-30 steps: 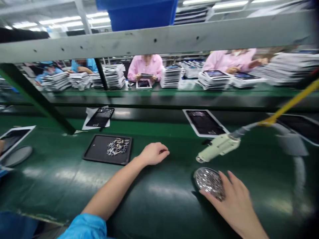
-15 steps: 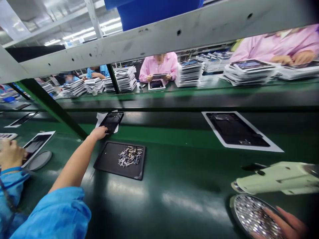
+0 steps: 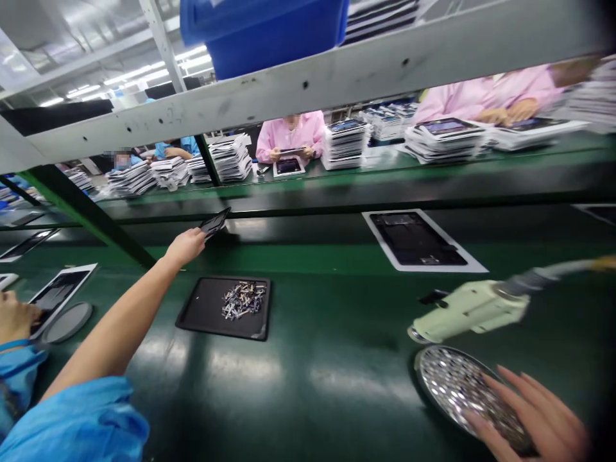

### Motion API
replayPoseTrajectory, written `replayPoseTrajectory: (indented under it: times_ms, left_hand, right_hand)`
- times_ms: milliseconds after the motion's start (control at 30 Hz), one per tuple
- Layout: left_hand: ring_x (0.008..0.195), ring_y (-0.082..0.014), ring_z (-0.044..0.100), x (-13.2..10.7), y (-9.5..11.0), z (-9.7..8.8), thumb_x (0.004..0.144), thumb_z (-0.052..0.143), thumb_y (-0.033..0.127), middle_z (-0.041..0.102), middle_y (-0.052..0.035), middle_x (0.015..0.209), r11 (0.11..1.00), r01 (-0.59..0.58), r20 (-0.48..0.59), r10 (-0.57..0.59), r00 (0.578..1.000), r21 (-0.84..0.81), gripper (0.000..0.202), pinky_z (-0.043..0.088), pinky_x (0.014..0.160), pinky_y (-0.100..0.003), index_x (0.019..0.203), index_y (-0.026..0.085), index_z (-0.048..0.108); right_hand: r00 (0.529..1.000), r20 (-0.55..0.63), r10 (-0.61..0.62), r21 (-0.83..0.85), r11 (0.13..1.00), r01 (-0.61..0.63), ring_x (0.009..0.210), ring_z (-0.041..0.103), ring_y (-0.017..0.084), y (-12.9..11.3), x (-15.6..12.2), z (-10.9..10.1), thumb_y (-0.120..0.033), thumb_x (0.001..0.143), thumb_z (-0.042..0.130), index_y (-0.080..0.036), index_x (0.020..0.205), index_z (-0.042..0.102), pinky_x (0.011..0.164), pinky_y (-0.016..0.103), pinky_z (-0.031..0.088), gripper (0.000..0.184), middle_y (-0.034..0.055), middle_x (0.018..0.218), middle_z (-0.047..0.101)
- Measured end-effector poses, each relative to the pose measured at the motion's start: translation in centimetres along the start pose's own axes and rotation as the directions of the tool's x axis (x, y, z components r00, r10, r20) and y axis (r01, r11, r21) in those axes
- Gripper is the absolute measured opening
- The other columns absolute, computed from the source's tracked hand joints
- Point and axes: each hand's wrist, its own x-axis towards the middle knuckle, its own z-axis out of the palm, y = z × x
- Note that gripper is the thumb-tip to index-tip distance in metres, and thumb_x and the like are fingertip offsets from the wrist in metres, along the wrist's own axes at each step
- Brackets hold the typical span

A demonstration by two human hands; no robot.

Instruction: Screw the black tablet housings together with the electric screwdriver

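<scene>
- My left hand (image 3: 187, 248) is gripping the edge of a thin, black, rectangular tablet-like panel (image 3: 216, 222), left of centre in the frame; the panel is tilting and seems to be clear of the bench
- My right hand (image 3: 543, 417) is spreading its fingers over a round, thin-rimmed dish (image 3: 418, 370) of small shiny metal pieces (image 3: 450, 382) at lower right; I cannot tell whether it is gripping the dish
- As I judge it, grasping the panel is done, but it is not yet resting in the middle of the green bench (image 3: 308, 398)
- Small mixed parts (image 3: 244, 299) are lying unused in a black rectangular tray (image 3: 199, 308), left of centre
- A pale-green corded tool (image 3: 466, 311) is lying at right, in neither hand
- Another dark panel with a white border (image 3: 421, 239) is lying flat, upper right of centre
</scene>
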Motion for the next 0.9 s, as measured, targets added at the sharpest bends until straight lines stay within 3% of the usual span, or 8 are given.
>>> replayPoseTrajectory:
  times_ms: [100, 167, 300, 367, 433, 633, 800, 900]
  left_hand:
    - [0.09, -0.0215, 0.063, -1.1, 4.7, -4.5, 0.093, 0.048, 0.017, 0.065, -0.0085, 0.091, 0.992, -0.123, -0.082, 0.126, 0.989, 0.03, 0.02, 0.052, 0.083, -0.03, 0.095, 0.019, 0.069]
    - [0.09, -0.0213, 0.061, -3.2, 9.3, -7.2, 0.094, 0.049, 0.016, 0.063, -0.0077, 0.09, 0.965, -0.261, -0.122, 0.26, 0.958, 0.012, 0.019, 0.052, 0.08, -0.03, 0.095, 0.018, 0.067]
    - [0.085, -0.0213, 0.055, -9.7, 19.5, -11.1, 0.099, 0.047, 0.012, 0.059, -0.007, 0.088, 0.838, -0.544, -0.146, 0.533, 0.833, -0.043, 0.018, 0.051, 0.071, -0.03, 0.095, 0.017, 0.064]
    - [0.086, -0.022, 0.054, -13.1, 23.8, -12.0, 0.098, 0.047, 0.008, 0.059, -0.0079, 0.091, 0.747, -0.658, -0.15, 0.643, 0.751, -0.096, 0.018, 0.051, 0.069, -0.031, 0.098, 0.017, 0.063]
    - [0.085, -0.0222, 0.054, -16.1, 27.3, -12.1, 0.098, 0.049, 0.007, 0.059, -0.008, 0.091, 0.679, -0.718, -0.152, 0.702, 0.696, -0.153, 0.016, 0.051, 0.067, -0.031, 0.096, 0.016, 0.062]
    - [0.079, -0.0209, 0.053, -21.4, 32.6, -10.0, 0.097, 0.048, 0.004, 0.061, -0.0069, 0.091, 0.68, -0.652, -0.161, 0.64, 0.751, -0.336, 0.018, 0.049, 0.062, -0.031, 0.102, 0.015, 0.06]
    - [0.08, -0.0198, 0.054, -22.4, 34.0, -9.4, 0.097, 0.041, -0.001, 0.06, -0.0064, 0.091, 0.665, -0.591, -0.286, 0.519, 0.805, -0.458, 0.026, 0.051, 0.067, -0.03, 0.106, 0.016, 0.059]
    - [0.082, -0.0201, 0.053, -22.7, 35.0, -9.0, 0.097, 0.04, 0.0, 0.059, -0.0068, 0.092, 0.662, -0.581, -0.329, 0.479, 0.814, -0.474, 0.027, 0.05, 0.069, -0.03, 0.109, 0.015, 0.059]
  right_hand:
    - [0.994, -0.028, 0.101, 0.228, 0.969, -0.092, 0.114, 0.068, 0.035, -4.8, 0.2, -0.9, -0.036, 0.089, 0.069, -0.024, 0.111, 0.071, 0.109, 0.056, 0.048, 0.025, 0.0128, 0.118, 0.073]
    - [0.961, 0.186, 0.205, 0.422, 0.866, -0.266, 0.105, 0.073, 0.031, -9.2, 1.2, -0.9, -0.044, 0.09, 0.068, -0.026, 0.107, 0.074, 0.101, 0.05, 0.055, 0.026, 0.01, 0.111, 0.077]
    - [0.641, 0.749, 0.168, 0.61, 0.201, -0.766, 0.098, 0.075, 0.028, -17.1, 4.4, 0.2, -0.067, 0.085, 0.066, -0.021, 0.116, 0.07, 0.087, 0.045, 0.061, 0.056, 0.0154, 0.116, 0.076]
    - [0.578, 0.806, 0.127, 0.59, -0.098, -0.801, 0.091, 0.074, 0.025, -19.0, 5.1, 0.6, -0.077, 0.078, 0.067, -0.019, 0.113, 0.07, 0.08, 0.042, 0.061, 0.067, 0.0144, 0.11, 0.076]
    - [0.539, 0.832, 0.132, 0.555, -0.195, -0.808, 0.084, 0.072, 0.022, -19.5, 4.3, 0.5, -0.076, 0.072, 0.074, -0.018, 0.105, 0.071, 0.073, 0.038, 0.06, 0.066, 0.0101, 0.097, 0.076]
    - [0.47, 0.858, 0.207, 0.495, -0.087, -0.865, 0.071, 0.068, 0.022, -17.0, -1.1, -1.4, -0.078, 0.073, 0.068, -0.017, 0.079, 0.066, 0.064, 0.034, 0.057, 0.062, 0.0056, 0.076, 0.072]
    - [0.538, 0.811, 0.232, 0.386, 0.48, -0.788, 0.048, 0.057, 0.016, -15.5, -2.1, -3.0, -0.068, 0.092, 0.046, -0.021, 0.069, 0.055, 0.05, 0.026, 0.042, 0.053, 0.0006, 0.055, 0.062]
    - [0.577, 0.797, 0.178, 0.347, 0.648, -0.678, 0.047, 0.057, 0.015, -15.4, -1.8, -3.6, -0.049, 0.099, 0.036, -0.022, 0.064, 0.049, 0.052, 0.025, 0.039, 0.046, 0.0004, 0.048, 0.058]
